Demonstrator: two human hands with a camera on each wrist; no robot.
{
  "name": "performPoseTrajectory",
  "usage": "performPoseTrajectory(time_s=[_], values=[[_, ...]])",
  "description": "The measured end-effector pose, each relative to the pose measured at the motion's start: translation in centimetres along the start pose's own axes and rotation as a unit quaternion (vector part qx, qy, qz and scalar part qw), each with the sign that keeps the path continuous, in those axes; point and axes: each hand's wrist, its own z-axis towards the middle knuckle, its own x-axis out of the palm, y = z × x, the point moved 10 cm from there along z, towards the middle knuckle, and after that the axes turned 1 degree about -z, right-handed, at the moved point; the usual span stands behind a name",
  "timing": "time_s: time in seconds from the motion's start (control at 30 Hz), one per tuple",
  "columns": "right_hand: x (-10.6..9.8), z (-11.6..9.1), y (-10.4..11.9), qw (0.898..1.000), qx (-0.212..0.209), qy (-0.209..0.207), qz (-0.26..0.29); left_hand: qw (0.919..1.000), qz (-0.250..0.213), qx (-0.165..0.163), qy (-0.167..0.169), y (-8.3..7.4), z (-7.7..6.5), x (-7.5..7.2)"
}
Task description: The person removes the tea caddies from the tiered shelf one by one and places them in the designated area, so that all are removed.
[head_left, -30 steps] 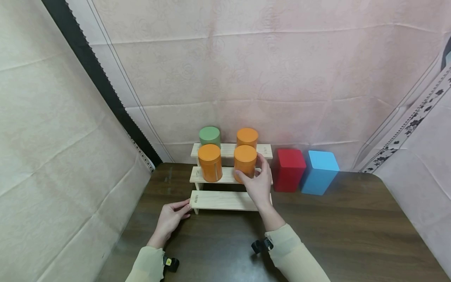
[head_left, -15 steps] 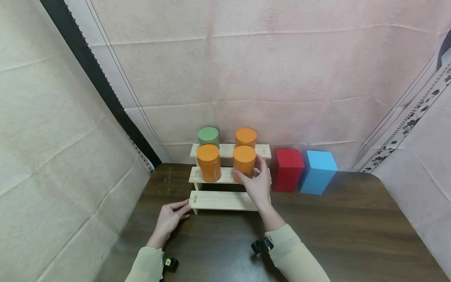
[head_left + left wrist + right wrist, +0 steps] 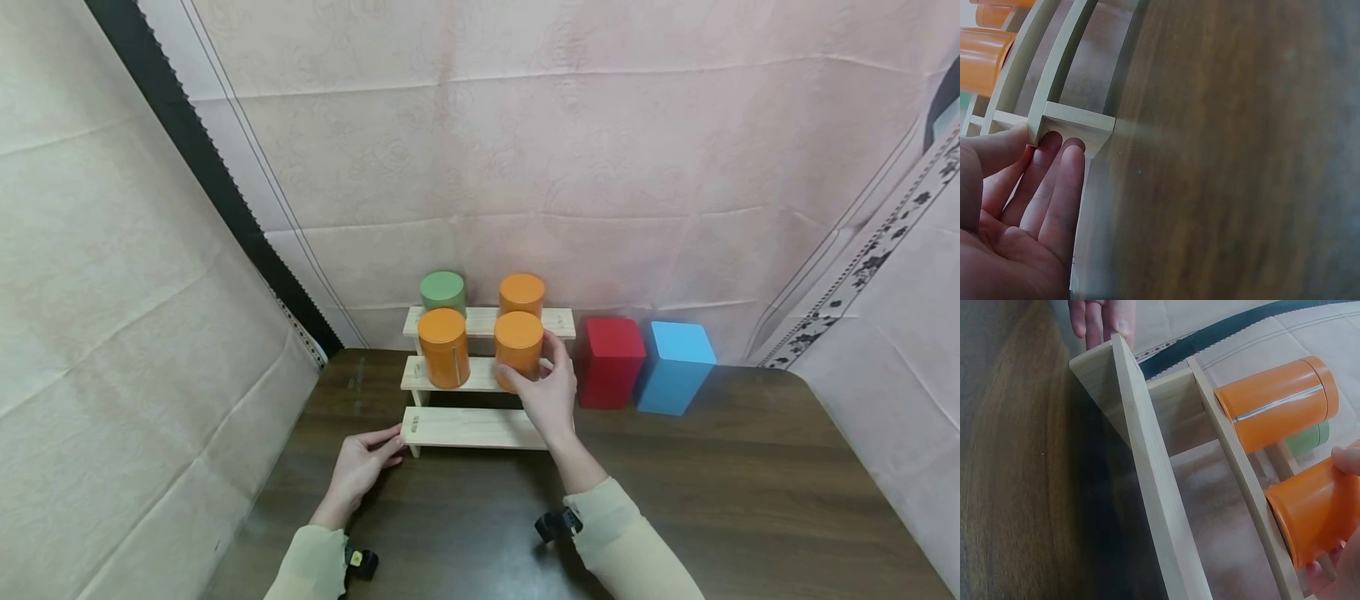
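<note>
A pale wooden three-step display stand (image 3: 472, 427) rests on the table. My left hand (image 3: 358, 468) pinches the left end of its lowest step, thumb on the edge and fingertips beneath, as the left wrist view shows. On the middle step, my right hand (image 3: 553, 392) grips an orange lidded canister (image 3: 517, 350) at the right, thumb in front and fingers around its right side. Another orange canister (image 3: 444, 348) stands on the same step at the left. Up on the top step are a green canister (image 3: 442, 290) at left and a third orange canister (image 3: 522, 292), partly hidden, at right.
Right of the stand, a red block (image 3: 612, 362) and a light blue block (image 3: 677, 367) stand close together on the dark wooden table (image 3: 750, 483). A pale cloth (image 3: 562, 167) hangs behind, with more cloth along both sides.
</note>
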Motion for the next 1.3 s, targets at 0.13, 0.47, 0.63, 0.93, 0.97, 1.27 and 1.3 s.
performPoseTrajectory(time_s=[0.13,0.47,0.63,0.93,0.97,1.27,1.3], values=[[-0.3,-0.2,0.4,1.0,0.006,0.001,0.014,1.0,0.003,-0.003,0.001,0.0,-0.1,0.0],[-2.5,-1.5,0.9,0.999,0.025,-0.018,0.045,0.9998,0.017,0.002,0.005,-0.1,-0.3,0.3],[-3.8,-2.3,1.3,0.998,0.015,-0.017,0.05,0.9999,0.017,-0.002,0.0,-0.1,-0.3,0.2],[-6.3,-3.6,1.0,0.999,0.027,0.001,0.045,0.9999,0.016,-0.004,0.001,-0.1,-0.4,0.1],[-6.6,-3.8,0.9,0.999,0.029,0.002,0.042,0.9999,0.016,-0.005,0.001,-0.1,-0.3,0.1],[-9.8,-4.5,-0.6,0.999,0.041,-0.004,0.031,0.9998,0.015,-0.012,-0.004,0.1,-0.2,0.0],[-10.2,-4.6,-0.9,0.999,0.047,-0.007,0.028,0.9998,0.016,-0.012,-0.003,0.2,-0.2,0.0]])
